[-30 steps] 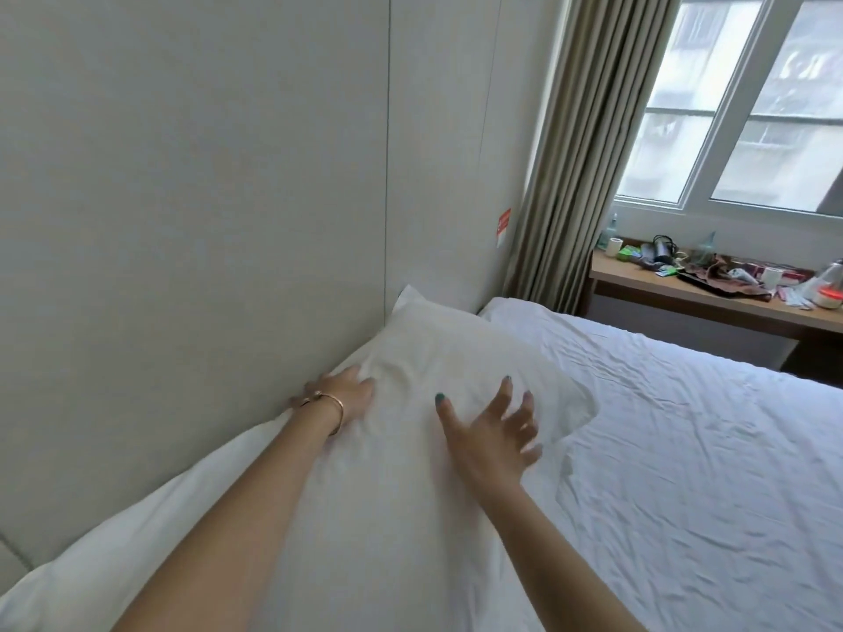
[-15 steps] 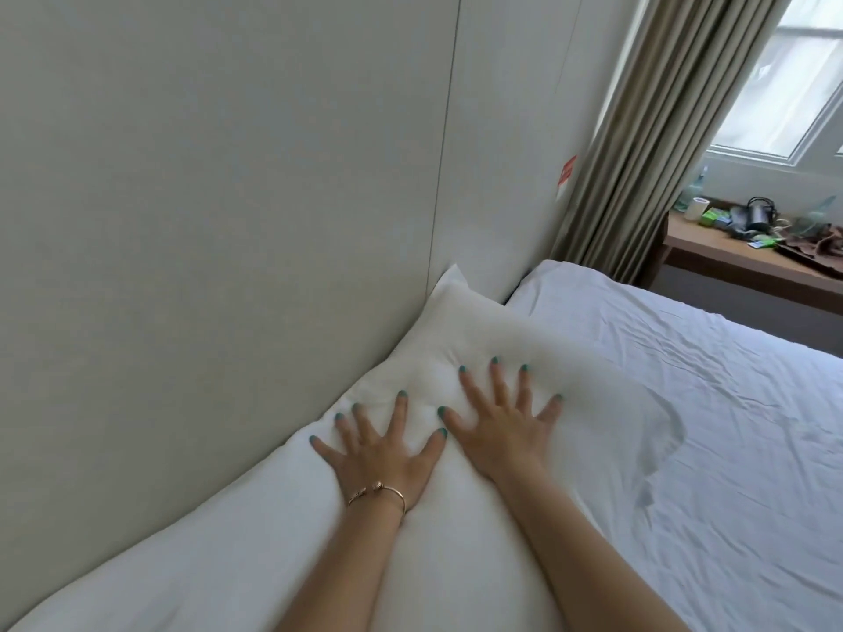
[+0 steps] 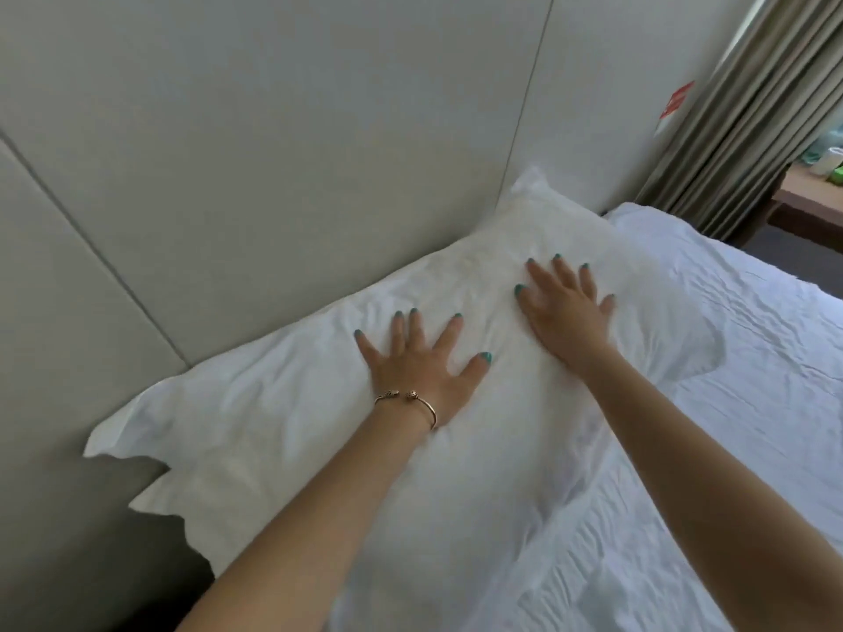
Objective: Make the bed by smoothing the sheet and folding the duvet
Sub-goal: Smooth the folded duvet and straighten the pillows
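Both hands [image 3: 492, 344], fingers spread, seemingly flat on white pillow [image 3: 283, 431].

the pillow [image 3: 292, 431] is plain white, as is the creased sheet [image 3: 752, 403] to its right, and the padded wall [image 3: 273, 152] behind the pillow is pale grey-green. both hands have teal-painted nails, and the left hand [image 3: 419, 362] has a gold bangle [image 3: 410, 401] at its wrist. beyond the pillow's far corner hang beige striped curtains [image 3: 748, 130], with a red and white sticker [image 3: 675, 104] on the wall beside them.
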A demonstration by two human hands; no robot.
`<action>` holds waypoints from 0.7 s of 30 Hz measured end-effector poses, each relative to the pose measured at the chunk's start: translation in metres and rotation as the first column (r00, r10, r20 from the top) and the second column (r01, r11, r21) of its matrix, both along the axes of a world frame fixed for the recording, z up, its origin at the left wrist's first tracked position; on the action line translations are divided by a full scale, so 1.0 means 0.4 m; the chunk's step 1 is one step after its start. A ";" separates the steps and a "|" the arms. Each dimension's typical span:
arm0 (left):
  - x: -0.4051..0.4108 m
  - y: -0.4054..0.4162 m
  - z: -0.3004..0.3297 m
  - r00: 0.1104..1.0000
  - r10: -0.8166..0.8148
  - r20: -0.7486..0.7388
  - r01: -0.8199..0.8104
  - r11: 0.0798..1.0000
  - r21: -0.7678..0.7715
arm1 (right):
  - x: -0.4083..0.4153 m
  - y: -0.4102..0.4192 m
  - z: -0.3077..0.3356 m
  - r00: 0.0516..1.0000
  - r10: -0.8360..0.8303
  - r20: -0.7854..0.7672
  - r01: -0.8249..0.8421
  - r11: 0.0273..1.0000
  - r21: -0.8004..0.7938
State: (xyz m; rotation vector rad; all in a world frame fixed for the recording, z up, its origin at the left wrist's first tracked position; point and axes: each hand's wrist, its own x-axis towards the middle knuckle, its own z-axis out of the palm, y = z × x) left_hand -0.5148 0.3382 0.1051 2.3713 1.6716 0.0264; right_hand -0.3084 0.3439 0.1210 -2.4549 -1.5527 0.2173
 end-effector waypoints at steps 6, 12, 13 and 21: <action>-0.110 -0.056 -0.041 0.996 0.062 -0.069 -0.064 0.998 -0.026 | 0.006 -0.124 -0.033 0.995 0.090 -0.040 -0.097 0.966 -0.238; -0.149 -0.065 -0.056 0.992 0.097 -0.081 -0.104 0.990 -0.091 | -0.019 -0.120 -0.042 0.992 0.126 -0.003 -0.124 0.974 -0.187; -0.150 -0.066 -0.047 0.992 0.101 -0.075 -0.108 0.989 -0.101 | -0.018 -0.137 -0.033 0.992 0.127 -0.005 -0.126 0.981 -0.147; -0.045 -0.300 -0.044 0.993 -0.115 0.015 0.107 0.960 0.258 | -0.070 -0.462 -0.182 0.969 0.199 -0.147 -0.162 0.959 0.234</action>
